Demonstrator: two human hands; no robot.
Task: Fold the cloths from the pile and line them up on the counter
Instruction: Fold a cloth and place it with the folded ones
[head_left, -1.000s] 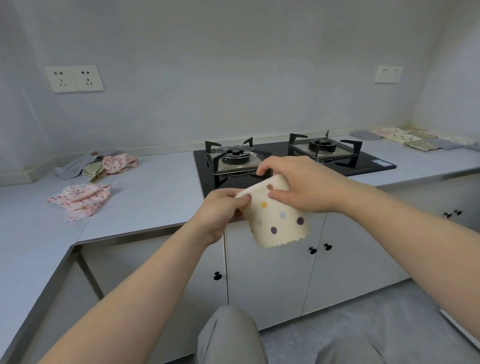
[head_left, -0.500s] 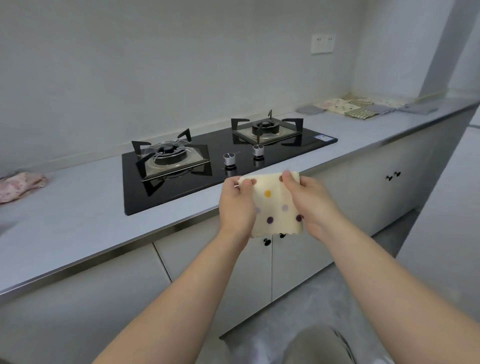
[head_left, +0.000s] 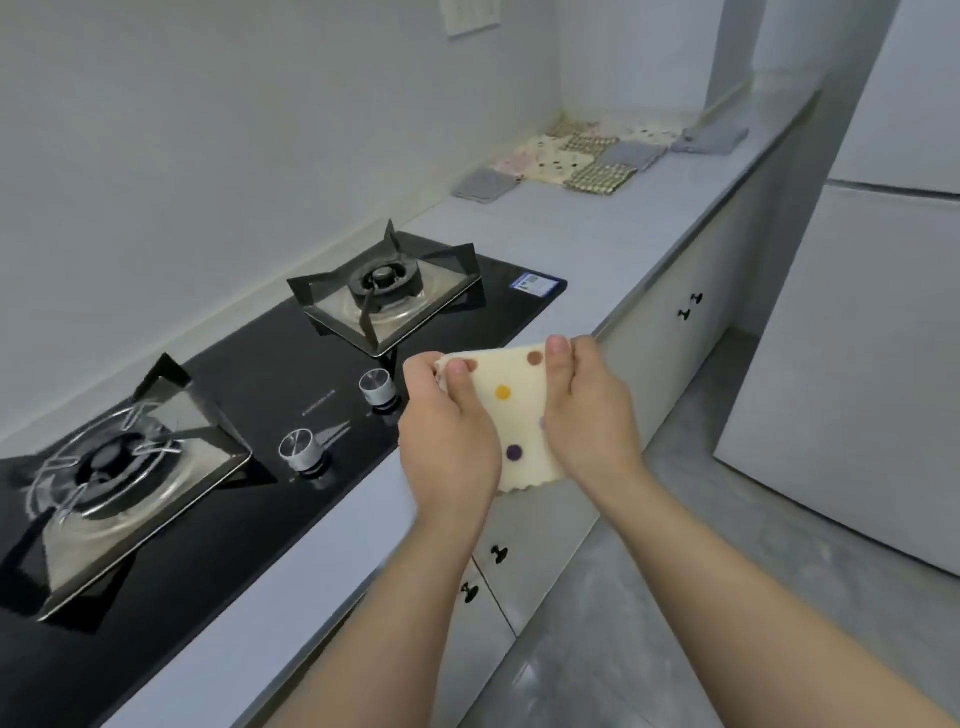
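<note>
A folded cream cloth (head_left: 511, 410) is held in the air between both hands, over the front edge of the pale grey counter (head_left: 597, 249) and just to the right of the black glass hob (head_left: 291, 374). Its long axis is seen to run from top to bottom, with the folded upper edge set across between the two thumbs and raised a little at the right. The lower edge, cut in small scallops, is pointed down toward the wrists. The fabric is soft and matt and is printed with round dots in brown, yellow and purple.

The cloth is gripped at its left side by the left hand (head_left: 447, 431), whose thumb is laid on the near face by the top corner while the fingers are curled behind. Its right side is gripped in the same way by the right hand (head_left: 587, 415), the thumb being pressed at the top right corner. Both hands are closed narrowly on the cloth.

Two round metal knobs (head_left: 376, 387) are set along the front of the hob. At the far end of the counter, well apart from the hands, flat folded cloths (head_left: 587, 156) are laid side by side: grey, checked and spotted squares.
</note>
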